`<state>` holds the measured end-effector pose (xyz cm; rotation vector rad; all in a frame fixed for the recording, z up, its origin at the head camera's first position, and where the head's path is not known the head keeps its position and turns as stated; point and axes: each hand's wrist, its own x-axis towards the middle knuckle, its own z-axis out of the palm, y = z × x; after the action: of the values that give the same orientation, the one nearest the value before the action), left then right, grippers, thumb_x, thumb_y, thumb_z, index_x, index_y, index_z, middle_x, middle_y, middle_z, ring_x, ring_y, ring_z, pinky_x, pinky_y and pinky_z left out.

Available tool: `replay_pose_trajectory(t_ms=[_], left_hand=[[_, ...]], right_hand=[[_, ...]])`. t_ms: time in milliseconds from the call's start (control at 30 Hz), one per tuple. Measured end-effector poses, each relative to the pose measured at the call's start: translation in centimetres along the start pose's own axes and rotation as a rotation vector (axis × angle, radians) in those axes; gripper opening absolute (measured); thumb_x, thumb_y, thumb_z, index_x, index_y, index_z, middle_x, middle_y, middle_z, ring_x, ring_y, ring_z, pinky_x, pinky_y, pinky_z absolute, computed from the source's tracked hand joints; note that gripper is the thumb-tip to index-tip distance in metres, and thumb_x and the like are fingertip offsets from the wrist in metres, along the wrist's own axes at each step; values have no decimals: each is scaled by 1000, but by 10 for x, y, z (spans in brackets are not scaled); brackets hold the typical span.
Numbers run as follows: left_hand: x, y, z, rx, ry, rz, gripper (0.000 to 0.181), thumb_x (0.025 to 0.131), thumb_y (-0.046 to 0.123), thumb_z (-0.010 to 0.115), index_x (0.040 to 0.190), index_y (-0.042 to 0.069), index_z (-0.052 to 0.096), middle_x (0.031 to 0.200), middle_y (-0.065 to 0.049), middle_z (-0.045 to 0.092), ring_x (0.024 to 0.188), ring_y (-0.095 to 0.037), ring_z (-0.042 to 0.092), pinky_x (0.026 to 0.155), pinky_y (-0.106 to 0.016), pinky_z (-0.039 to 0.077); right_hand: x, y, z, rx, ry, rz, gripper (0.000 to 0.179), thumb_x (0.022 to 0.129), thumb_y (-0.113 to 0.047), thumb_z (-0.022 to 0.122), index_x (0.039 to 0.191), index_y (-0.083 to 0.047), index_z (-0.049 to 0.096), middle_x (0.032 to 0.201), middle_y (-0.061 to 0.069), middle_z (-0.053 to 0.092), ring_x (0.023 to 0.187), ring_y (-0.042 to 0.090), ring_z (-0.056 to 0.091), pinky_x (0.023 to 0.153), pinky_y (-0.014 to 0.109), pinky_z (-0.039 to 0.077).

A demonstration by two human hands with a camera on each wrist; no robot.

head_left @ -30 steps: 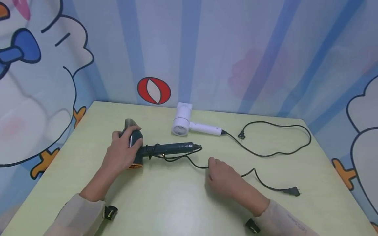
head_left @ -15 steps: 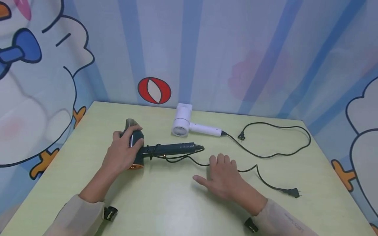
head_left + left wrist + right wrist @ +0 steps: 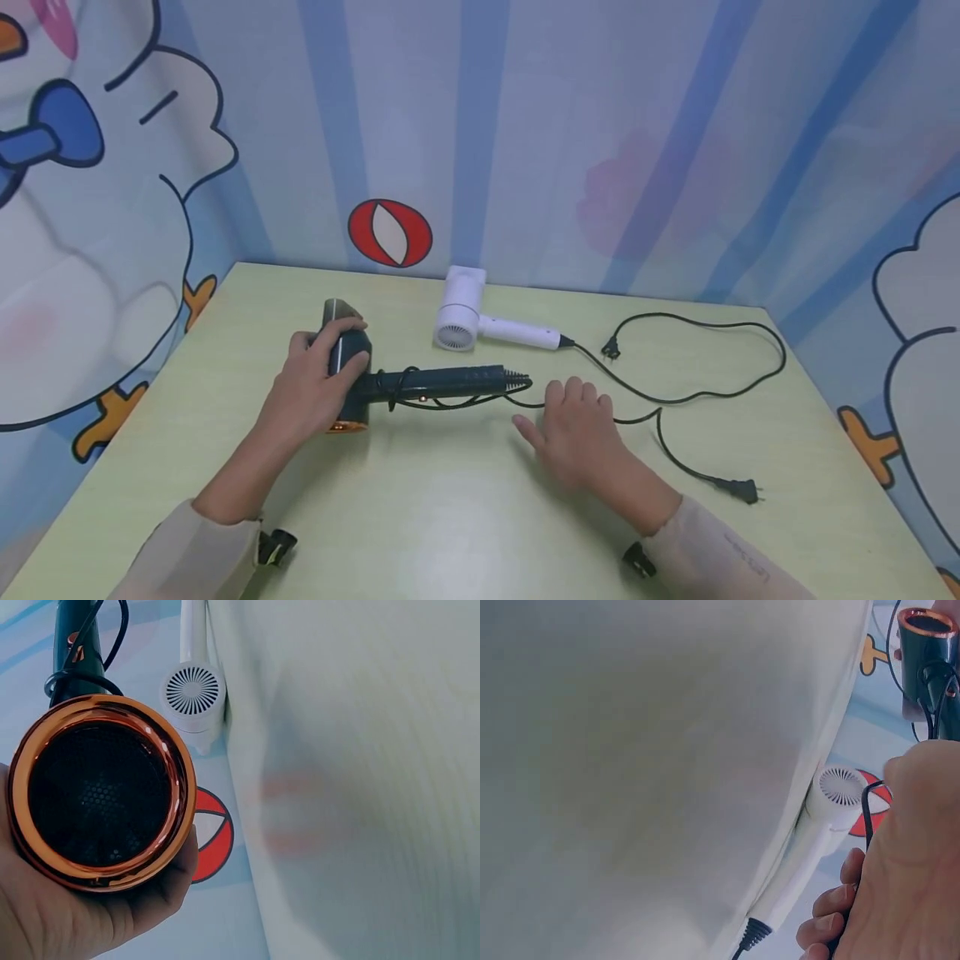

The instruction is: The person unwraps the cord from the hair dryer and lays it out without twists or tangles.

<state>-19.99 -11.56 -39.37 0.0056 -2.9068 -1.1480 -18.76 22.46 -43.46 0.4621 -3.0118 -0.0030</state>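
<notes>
A dark green hair dryer [image 3: 450, 382] with a copper-coloured ring is held by its barrel in my left hand [image 3: 311, 383]. In the left wrist view the ring [image 3: 184, 780] faces the camera, with fingers wrapped below and behind. The handle points right, and a black cord [image 3: 637, 419] is looped around it. This cord runs under my right hand [image 3: 581, 433], whose thumb sticks out to the left. In the right wrist view the fingers [image 3: 832, 900] curl around the cord. Its two-pin plug [image 3: 742, 490] lies to the right of that hand.
A white hair dryer [image 3: 459, 312] lies at the back of the pale table [image 3: 442, 517], its handle pointing right. Its black cord [image 3: 776, 342] loops across the back right, ending in a plug [image 3: 611, 346]. A patterned curtain [image 3: 525, 150] stands behind the table.
My right hand has shifted slightly right and away from me, and its thumb has spread out. The green dryer's handle tip has moved a little right; my left hand keeps its grip.
</notes>
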Motion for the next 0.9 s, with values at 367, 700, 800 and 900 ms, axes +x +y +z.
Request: replay_pose_trajectory(t_ms=[367,700,800,900], left_hand=[[-5,7,-3,-15,-24,20,50,105,50,45,152,36,37,151,-25,27,121,-51,49,90,-62,53],[-7,5,-2,-18,-35,33,48,105,47,47,151,36,38,150,-25,27,120,-51,49,87,-60,55],[-6,5,-1,-11,-41,41,48,105,47,48,151,35,38,149,-26,28,118,-51,51,84,-58,56],[-6,4,2,6,-49,43,48,105,46,48,151,35,39,149,-26,29,116,-51,52,82,-56,56]], right_hand=[[14,15,-5,-4,119,76,44,100,-40,60,87,-3,40,79,13,39,72,31,43,62,43,35],[23,26,-16,-28,296,91,42,100,-30,64,80,-4,37,73,11,34,62,29,37,55,39,28],[24,27,-20,-24,295,105,43,101,-31,62,80,-3,37,73,11,35,63,29,38,56,40,29],[24,27,-24,-19,290,117,44,102,-34,60,80,-3,37,73,11,35,63,28,36,56,39,28]])
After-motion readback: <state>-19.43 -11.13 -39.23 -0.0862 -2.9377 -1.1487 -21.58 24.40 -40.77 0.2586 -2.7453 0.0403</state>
